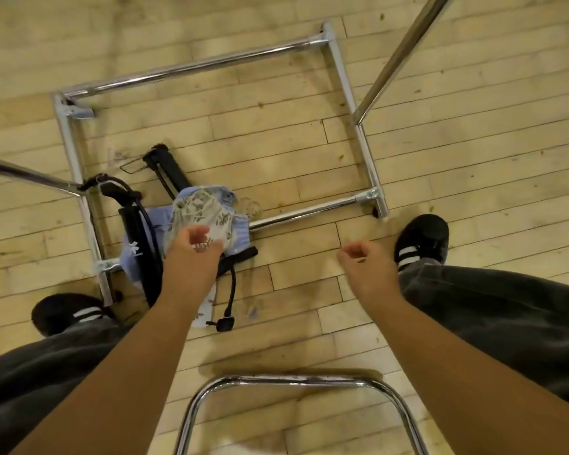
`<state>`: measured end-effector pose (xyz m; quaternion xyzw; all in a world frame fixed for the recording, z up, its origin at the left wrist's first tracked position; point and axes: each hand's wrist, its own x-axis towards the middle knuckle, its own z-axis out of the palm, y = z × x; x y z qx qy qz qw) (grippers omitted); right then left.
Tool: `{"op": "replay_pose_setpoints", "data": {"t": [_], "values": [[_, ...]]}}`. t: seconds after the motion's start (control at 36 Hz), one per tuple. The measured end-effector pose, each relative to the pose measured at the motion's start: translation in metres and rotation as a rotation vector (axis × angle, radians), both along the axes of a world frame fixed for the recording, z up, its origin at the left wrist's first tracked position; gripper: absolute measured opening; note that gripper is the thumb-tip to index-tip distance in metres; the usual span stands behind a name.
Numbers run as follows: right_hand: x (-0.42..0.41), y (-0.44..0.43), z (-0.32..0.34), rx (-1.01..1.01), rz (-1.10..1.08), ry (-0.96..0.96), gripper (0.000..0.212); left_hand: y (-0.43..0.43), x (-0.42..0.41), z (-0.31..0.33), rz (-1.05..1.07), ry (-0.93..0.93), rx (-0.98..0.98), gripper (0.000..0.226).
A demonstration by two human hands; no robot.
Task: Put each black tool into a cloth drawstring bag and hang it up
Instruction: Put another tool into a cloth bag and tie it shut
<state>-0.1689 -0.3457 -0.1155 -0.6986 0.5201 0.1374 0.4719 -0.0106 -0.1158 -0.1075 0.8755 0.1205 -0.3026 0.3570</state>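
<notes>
Bag-pick step, near-left: L hand [193, 244] hovers, fingers apart, over floral bag [207, 208] beside black pump [136, 239]; R hand [363, 262] loosely curled, empty; next: pinch cloth.

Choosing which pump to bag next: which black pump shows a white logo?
The left pump, lying beside the rack's left base rail, has the white logo on its barrel. The farther pump looks plain black.

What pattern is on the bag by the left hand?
The bag is white with a greyish leafy print; head view.
</notes>
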Motion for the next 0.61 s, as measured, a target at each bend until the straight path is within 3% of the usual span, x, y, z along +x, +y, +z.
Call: {"op": "replay_pose_setpoints", "data": {"t": [0.14,0.25,0.39,0.61], "values": [[-0.004,0.001,-0.019,0.017,0.014,0.044,0.012,0.017,0.023,-0.019,0.000,-0.063,0.100,0.067],[-0.005,-0.002,-0.031,0.043,0.002,0.077,0.012,0.021,0.035,-0.031,0.023,-0.010,0.096,0.083],[-0.006,-0.005,-0.047,0.083,0.025,0.123,0.007,0.017,0.040,-0.044,0.109,0.157,0.010,0.092],[0.003,-0.022,-0.066,0.101,-0.015,0.161,0.018,0.021,0.034,-0.076,-0.013,0.212,0.017,0.095]]}}
